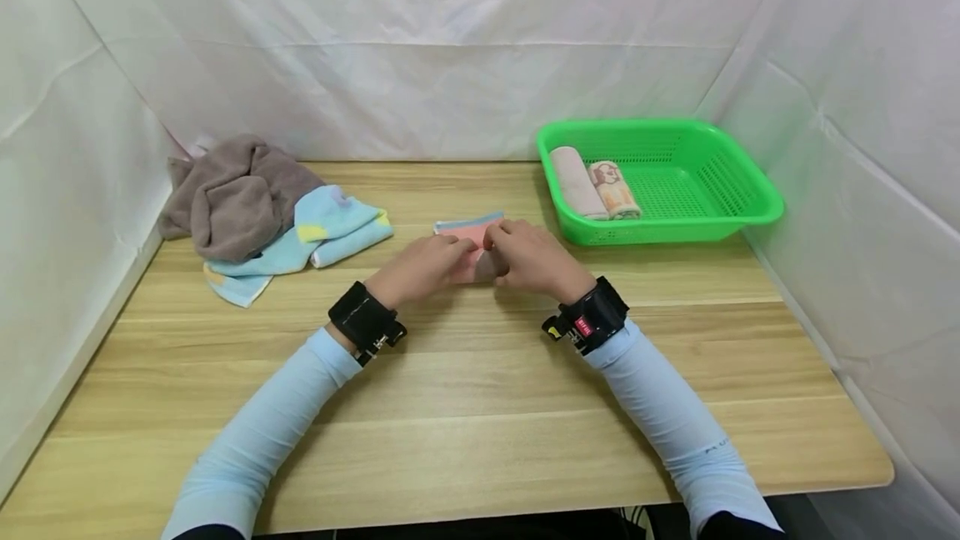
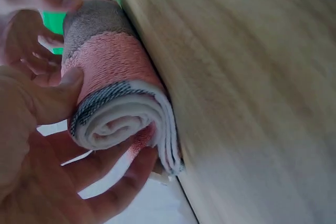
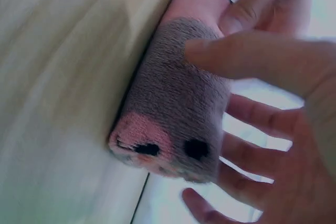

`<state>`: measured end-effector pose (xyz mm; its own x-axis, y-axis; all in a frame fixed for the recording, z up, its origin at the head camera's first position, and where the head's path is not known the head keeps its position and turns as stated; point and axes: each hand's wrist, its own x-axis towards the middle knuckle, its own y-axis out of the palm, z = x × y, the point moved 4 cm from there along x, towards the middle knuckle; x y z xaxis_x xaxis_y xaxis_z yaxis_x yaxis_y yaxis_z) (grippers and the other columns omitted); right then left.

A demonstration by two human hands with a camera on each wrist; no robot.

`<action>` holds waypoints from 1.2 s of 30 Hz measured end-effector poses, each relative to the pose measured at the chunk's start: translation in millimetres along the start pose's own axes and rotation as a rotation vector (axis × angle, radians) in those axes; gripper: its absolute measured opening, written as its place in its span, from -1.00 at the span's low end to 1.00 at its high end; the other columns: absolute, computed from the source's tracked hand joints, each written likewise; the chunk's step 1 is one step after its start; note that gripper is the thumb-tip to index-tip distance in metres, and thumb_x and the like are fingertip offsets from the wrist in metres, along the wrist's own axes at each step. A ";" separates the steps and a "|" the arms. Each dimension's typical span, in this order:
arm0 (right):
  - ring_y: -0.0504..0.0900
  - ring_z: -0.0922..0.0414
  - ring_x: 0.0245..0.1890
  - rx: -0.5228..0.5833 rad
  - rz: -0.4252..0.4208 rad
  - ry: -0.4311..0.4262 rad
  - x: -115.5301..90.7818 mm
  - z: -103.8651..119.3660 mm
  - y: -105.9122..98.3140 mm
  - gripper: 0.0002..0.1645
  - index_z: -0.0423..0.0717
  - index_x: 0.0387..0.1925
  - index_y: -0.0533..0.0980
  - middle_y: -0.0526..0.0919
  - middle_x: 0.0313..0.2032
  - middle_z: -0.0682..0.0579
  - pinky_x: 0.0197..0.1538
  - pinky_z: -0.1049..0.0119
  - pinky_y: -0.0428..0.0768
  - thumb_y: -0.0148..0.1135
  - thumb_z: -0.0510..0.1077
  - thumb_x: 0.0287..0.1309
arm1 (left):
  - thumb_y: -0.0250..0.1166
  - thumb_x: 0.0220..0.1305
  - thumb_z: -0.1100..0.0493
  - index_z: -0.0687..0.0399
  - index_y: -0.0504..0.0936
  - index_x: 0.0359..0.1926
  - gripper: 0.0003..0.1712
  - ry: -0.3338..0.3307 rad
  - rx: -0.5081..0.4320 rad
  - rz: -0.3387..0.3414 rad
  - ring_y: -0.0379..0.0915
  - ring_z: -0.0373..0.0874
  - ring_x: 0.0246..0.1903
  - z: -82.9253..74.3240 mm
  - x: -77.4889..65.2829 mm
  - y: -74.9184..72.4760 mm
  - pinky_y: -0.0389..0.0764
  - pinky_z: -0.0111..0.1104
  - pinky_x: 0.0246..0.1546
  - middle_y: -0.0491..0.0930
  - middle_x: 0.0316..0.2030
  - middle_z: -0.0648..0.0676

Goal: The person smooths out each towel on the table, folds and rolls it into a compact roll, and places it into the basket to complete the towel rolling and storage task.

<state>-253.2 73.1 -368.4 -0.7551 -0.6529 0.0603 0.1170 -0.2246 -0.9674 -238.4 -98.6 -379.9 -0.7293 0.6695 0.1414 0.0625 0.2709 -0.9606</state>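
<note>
A pink and grey-brown towel (image 1: 471,232), partly rolled up, lies on the table in front of both hands. In the left wrist view the towel's spiral end (image 2: 118,121) shows pale layers with a dark-checked edge. My left hand (image 1: 422,267) holds that end, thumb on top and fingers curled round the far side. My right hand (image 1: 538,258) grips the other end; its thumb presses on the grey part (image 3: 178,72) while its fingers lie along the far side. A pink patch and black spots mark the towel near that hand.
Back right stands a green basket (image 1: 675,232) holding a pale rolled towel (image 1: 577,183) and a patterned rolled towel (image 1: 615,190). Back left, a crumpled grey-brown towel (image 1: 232,198) lies over a light blue towel (image 1: 341,223). White cloth walls (image 1: 420,98) border the table (image 1: 450,415).
</note>
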 end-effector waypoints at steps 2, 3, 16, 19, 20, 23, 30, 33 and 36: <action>0.62 0.02 -0.21 -0.059 -0.019 -0.025 0.4 3.4 -0.8 -0.46 -0.05 -0.02 0.55 0.65 -0.16 0.01 -0.12 0.08 0.59 0.61 -0.16 -0.06 | 0.19 0.53 0.21 0.19 0.62 0.02 -0.82 -0.022 -0.053 0.025 0.51 -0.04 -0.26 2.7 1.2 0.7 0.62 -0.21 -0.15 0.62 -0.26 0.11; 0.63 0.03 -0.23 -0.069 -0.026 -0.031 0.6 4.3 -0.8 -0.49 -0.05 -0.03 0.57 0.68 -0.18 0.02 -0.13 0.09 0.60 0.60 -0.18 -0.06 | 0.17 0.54 0.19 0.19 0.62 0.02 -0.80 -0.038 -0.081 0.040 0.49 -0.04 -0.26 3.6 1.7 0.6 0.60 -0.21 -0.14 0.60 -0.26 0.11; 0.65 0.10 -0.31 0.160 0.005 0.013 5.9 -9.7 12.0 -0.69 -0.11 0.00 0.64 0.76 -0.23 0.01 -0.20 0.19 0.58 0.18 -0.15 0.25 | 0.60 0.09 -0.13 0.01 0.63 0.17 -0.33 -0.002 0.072 -0.021 0.54 -0.02 -0.24 -1.0 -0.1 -6.3 0.62 -0.18 -0.20 0.59 -0.12 0.09; 0.70 0.05 -0.19 0.161 0.023 0.045 7.0 -11.5 13.8 -0.64 -0.09 0.04 0.65 0.78 -0.13 -0.02 -0.08 0.13 0.63 0.13 -0.11 0.29 | 0.57 0.16 -0.02 0.04 0.68 0.12 -0.46 0.025 0.095 -0.037 0.57 -0.02 -0.23 -3.3 -0.1 -4.2 0.64 -0.17 -0.17 0.63 -0.12 0.10; 0.70 0.05 -0.15 0.144 0.021 0.048 7.0 -11.2 13.2 -0.64 -0.08 0.04 0.65 0.78 -0.11 -0.01 -0.05 0.12 0.63 0.14 -0.10 0.29 | 0.54 0.21 0.02 0.06 0.69 0.08 -0.54 0.034 0.101 -0.042 0.58 -0.02 -0.25 -4.2 -0.2 -4.1 0.64 -0.17 -0.18 0.64 -0.15 0.10; 0.67 0.05 -0.17 0.085 -0.016 0.030 4.2 -6.6 4.8 -0.66 -0.02 0.02 0.67 0.73 -0.09 0.02 -0.12 0.11 0.63 0.22 -0.09 0.23 | 0.41 0.34 0.12 0.09 0.70 -0.06 -0.78 0.060 0.116 -0.052 0.57 -0.04 -0.32 -5.9 -0.1 -4.0 0.61 -0.20 -0.28 0.65 -0.24 0.08; 0.68 0.02 -0.16 -0.094 -0.022 -0.030 -1.7 10.8 -8.2 -0.42 0.02 0.03 0.67 0.72 -0.10 0.03 -0.14 0.06 0.65 0.63 0.00 -0.10 | 0.12 0.59 0.05 0.14 0.65 0.11 -0.67 -0.059 -0.026 0.122 0.60 -0.03 -0.19 -1.2 0.0 -2.5 0.67 -0.16 -0.13 0.65 -0.12 0.13; 0.70 0.02 -0.23 -0.128 -0.024 -0.048 0.1 12.3 -3.2 -0.42 -0.02 -0.01 0.66 0.76 -0.15 0.03 -0.15 0.08 0.64 0.66 -0.05 -0.14 | 0.11 0.59 0.05 0.15 0.60 0.17 -0.66 -0.083 -0.087 0.144 0.59 -0.04 -0.19 0.1 -0.3 -2.7 0.65 -0.17 -0.09 0.65 -0.13 0.12; 0.66 0.08 -0.35 -0.087 -0.026 -0.045 2.4 7.6 1.1 -0.53 -0.03 -0.06 0.66 0.76 -0.26 0.06 -0.26 0.17 0.57 0.59 -0.07 -0.07 | 0.27 0.48 0.02 0.12 0.52 0.23 -0.57 -0.075 -0.085 0.126 0.57 -0.06 -0.23 0.2 -0.8 -3.4 0.63 -0.19 -0.15 0.64 -0.15 0.10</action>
<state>-249.9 65.8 -367.4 -0.7273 -0.6798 0.0946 0.0396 -0.1791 -0.9830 -238.2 -100.2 -376.8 -0.7605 0.6494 0.0001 0.2113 0.2476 -0.9455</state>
